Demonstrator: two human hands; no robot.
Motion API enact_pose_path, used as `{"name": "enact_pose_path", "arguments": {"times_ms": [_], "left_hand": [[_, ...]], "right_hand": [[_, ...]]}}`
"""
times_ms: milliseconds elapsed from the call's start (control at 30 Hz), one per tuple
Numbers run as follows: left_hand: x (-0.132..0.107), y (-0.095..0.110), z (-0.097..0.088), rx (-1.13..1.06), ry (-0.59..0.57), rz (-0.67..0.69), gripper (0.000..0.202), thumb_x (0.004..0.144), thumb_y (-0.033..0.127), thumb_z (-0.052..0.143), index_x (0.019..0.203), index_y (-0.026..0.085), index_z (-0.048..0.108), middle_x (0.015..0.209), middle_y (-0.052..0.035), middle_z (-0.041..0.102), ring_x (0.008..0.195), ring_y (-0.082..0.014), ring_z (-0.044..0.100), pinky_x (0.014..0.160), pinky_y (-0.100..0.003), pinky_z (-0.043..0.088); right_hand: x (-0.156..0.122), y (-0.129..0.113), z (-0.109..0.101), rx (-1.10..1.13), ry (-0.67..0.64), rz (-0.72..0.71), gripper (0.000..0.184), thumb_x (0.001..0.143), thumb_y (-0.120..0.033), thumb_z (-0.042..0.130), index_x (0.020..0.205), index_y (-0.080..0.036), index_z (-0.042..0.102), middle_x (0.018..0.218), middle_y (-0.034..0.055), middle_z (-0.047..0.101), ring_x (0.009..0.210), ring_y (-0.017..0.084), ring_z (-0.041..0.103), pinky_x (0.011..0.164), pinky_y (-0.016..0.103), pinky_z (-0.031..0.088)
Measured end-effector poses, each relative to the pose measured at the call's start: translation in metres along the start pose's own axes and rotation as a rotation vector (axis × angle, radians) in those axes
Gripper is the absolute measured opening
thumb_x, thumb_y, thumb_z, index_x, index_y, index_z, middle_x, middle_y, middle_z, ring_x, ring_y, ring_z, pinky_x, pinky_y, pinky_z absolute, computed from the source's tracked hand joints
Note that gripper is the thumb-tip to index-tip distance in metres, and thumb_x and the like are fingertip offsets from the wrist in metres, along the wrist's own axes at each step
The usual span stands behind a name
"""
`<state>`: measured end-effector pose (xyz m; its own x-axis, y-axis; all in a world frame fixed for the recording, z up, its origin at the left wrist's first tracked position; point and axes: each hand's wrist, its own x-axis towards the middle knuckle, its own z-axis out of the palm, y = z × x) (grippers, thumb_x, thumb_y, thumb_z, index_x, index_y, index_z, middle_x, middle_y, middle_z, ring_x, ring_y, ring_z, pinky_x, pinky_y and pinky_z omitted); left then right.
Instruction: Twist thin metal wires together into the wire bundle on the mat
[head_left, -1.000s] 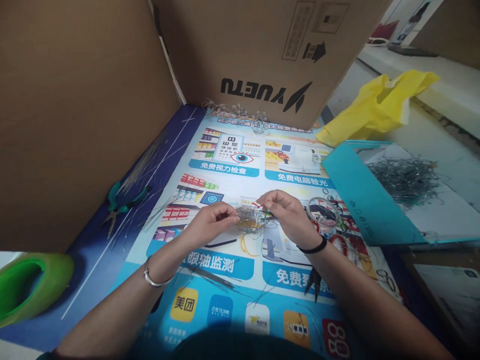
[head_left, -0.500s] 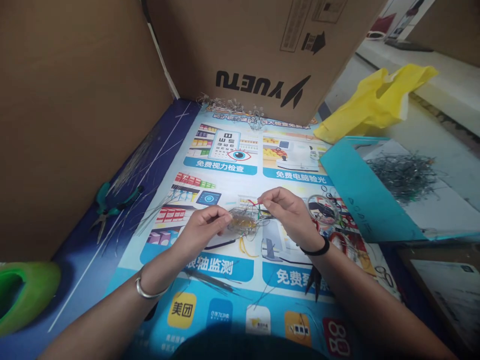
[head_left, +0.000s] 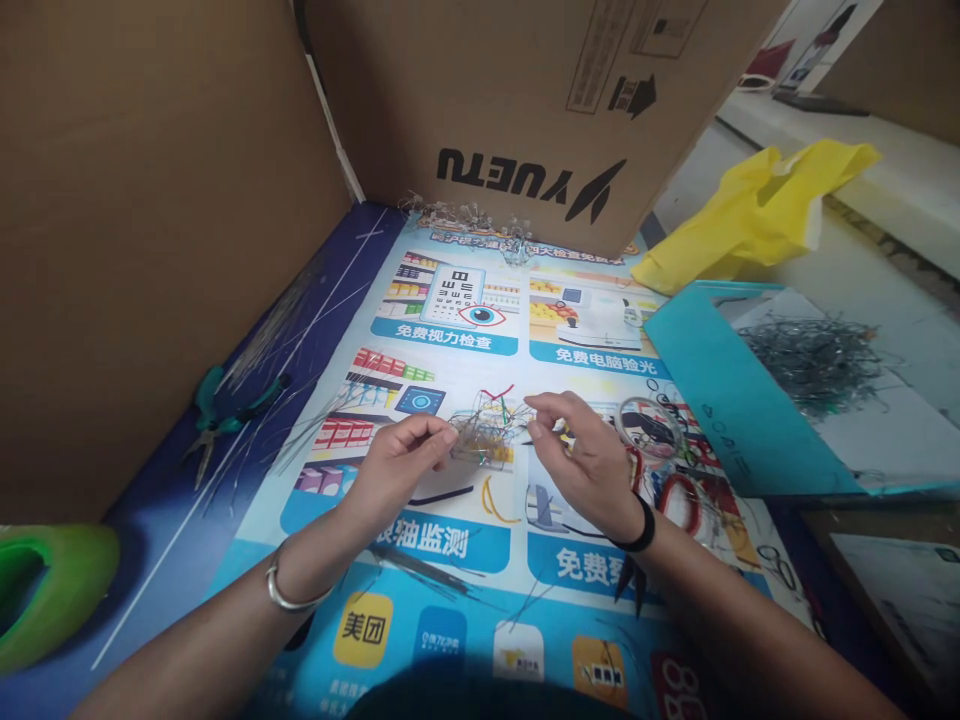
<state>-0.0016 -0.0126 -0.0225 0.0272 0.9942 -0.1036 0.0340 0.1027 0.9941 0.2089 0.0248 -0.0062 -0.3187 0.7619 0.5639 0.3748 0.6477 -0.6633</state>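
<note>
My left hand (head_left: 411, 452) pinches the left edge of a small see-through shape of bent thin wire (head_left: 484, 442), held above the printed sheet. Short red wire ends (head_left: 496, 393) and a green bit stick up from its top. Just right of the shape is my right hand (head_left: 583, 458), thumb and forefinger apart, with nothing I can make out between them. Beyond that hand lie a clear round roll (head_left: 649, 428) and red-handled tools (head_left: 681, 500), partly covered by my forearm.
Teal-handled pliers (head_left: 232, 410) and loose wires (head_left: 274, 335) lie at left, near a green roll (head_left: 82, 595). A cardboard box (head_left: 540, 110) stands behind finished-looking wire pieces (head_left: 465, 215). To the right are a wire heap (head_left: 814, 365) on a teal folder (head_left: 739, 400) and a yellow bag (head_left: 757, 215).
My right thumb and forefinger have parted from the red wire end and drawn slightly right. The left hand keeps its hold, and the wire shape has tilted a little.
</note>
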Motion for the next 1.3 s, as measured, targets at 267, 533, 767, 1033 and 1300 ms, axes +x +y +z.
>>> {"name": "enact_pose_path", "arguments": {"times_ms": [267, 533, 767, 1033, 1300], "left_hand": [[-0.003, 0.008, 0.004, 0.040, -0.010, 0.003, 0.022, 0.081, 0.035, 0.059, 0.071, 0.016, 0.059, 0.062, 0.0015, 0.053, 0.062, -0.0111, 0.048, 0.062, -0.025, 0.038], [-0.003, 0.007, 0.004, 0.050, 0.003, 0.037, 0.020, 0.083, 0.033, 0.058, 0.072, 0.017, 0.060, 0.063, 0.0015, 0.054, 0.063, -0.0110, 0.049, 0.063, -0.025, 0.039], [-0.005, 0.002, 0.005, 0.055, 0.022, 0.060, 0.019, 0.084, 0.032, 0.057, 0.073, 0.017, 0.060, 0.062, 0.0019, 0.053, 0.063, -0.0110, 0.049, 0.062, -0.025, 0.039], [-0.009, -0.002, 0.008, 0.127, 0.053, 0.146, 0.017, 0.086, 0.029, 0.056, 0.074, 0.017, 0.061, 0.064, 0.0012, 0.054, 0.063, -0.0114, 0.051, 0.062, -0.025, 0.041], [-0.012, 0.004, 0.010, 0.137, 0.085, 0.185, 0.014, 0.085, 0.026, 0.057, 0.075, 0.017, 0.061, 0.065, 0.0018, 0.054, 0.055, -0.0084, 0.051, 0.055, -0.023, 0.043]], "right_hand": [[0.003, -0.004, -0.001, -0.022, -0.261, -0.153, 0.033, 0.092, -0.017, 0.044, 0.124, -0.025, 0.050, 0.093, 0.0043, 0.064, 0.082, 0.017, 0.056, 0.074, 0.034, 0.042], [0.003, 0.000, -0.001, -0.013, -0.270, -0.131, 0.019, 0.092, -0.019, 0.046, 0.109, -0.021, 0.056, 0.094, 0.0053, 0.066, 0.089, 0.017, 0.058, 0.078, 0.033, 0.045], [0.000, 0.010, 0.001, -0.022, -0.216, -0.033, 0.012, 0.088, -0.017, 0.048, 0.096, -0.020, 0.057, 0.086, 0.0045, 0.064, 0.080, 0.016, 0.060, 0.071, 0.029, 0.048], [-0.001, 0.014, 0.002, 0.018, -0.175, 0.013, 0.012, 0.086, -0.013, 0.046, 0.089, -0.020, 0.056, 0.082, 0.0033, 0.063, 0.077, 0.014, 0.059, 0.070, 0.028, 0.048], [0.000, 0.016, 0.003, 0.069, -0.150, 0.045, 0.013, 0.085, -0.012, 0.048, 0.088, -0.020, 0.058, 0.083, 0.0025, 0.063, 0.077, 0.013, 0.059, 0.070, 0.027, 0.047]]}}
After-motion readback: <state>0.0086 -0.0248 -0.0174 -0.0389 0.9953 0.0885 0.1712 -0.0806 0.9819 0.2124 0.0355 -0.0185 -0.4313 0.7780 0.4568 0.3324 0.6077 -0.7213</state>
